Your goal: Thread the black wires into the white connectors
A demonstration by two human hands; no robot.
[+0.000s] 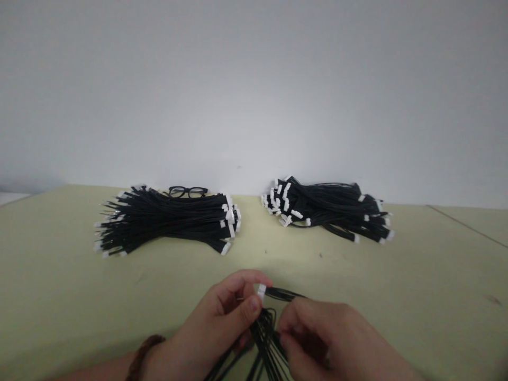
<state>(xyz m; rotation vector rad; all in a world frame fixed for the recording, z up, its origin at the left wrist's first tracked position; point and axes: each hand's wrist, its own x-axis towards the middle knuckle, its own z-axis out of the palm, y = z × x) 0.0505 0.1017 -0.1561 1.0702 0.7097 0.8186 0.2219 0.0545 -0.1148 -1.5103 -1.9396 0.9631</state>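
The left hand [216, 317] pinches a connector [261, 291] over the near centre of the counter [436, 296]; the right hand [337, 333], beside it, pinches wires [265, 338]. Steadying the connector should help prevent tangling.

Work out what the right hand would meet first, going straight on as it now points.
Pointing leftward, the right hand would first meet the black wires, which it may already touch; beyond, probably the left hand. Depth is unclear.
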